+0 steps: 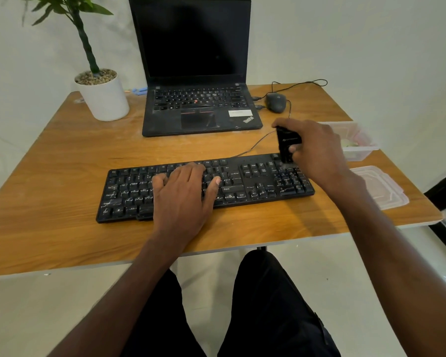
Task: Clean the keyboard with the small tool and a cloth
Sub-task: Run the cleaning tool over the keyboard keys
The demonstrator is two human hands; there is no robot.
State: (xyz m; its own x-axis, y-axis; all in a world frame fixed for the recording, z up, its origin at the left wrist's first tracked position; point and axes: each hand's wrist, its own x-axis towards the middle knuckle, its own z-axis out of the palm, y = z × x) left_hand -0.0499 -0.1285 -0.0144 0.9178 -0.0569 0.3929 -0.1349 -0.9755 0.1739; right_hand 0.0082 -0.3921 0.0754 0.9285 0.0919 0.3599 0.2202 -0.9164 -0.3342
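**Head view: brush meets number pad as keyboard cleaning goes on**

Head camera, looking down at a wooden table (62,155): the right hand (317,150) closes around a small black tool (288,144), holding it upright with its lower end touching the far right corner of the black keyboard (129,191), just above the number pad. The left hand (183,194) lies flat with fingers spread over the middle keys, apparently steadying the board. The keyboard sits near the front edge of the table, its cable trailing back toward an open laptop (198,73) with a dark screen. A wired mouse (276,102) rests beside the laptop, a potted plant (101,96) stands at the far left, and a clear plastic container (358,148) and its separate lid (379,186) lie at the right, close behind the working hand. No cloth can be clearly made out; something pale sits in the container, too blurred to name.

Risks from here, by judgement: a hard stroke could pop a keycap or slide the keyboard if the left hand eases off, and a wide sweep of the right hand could knock the container or snag the cable.
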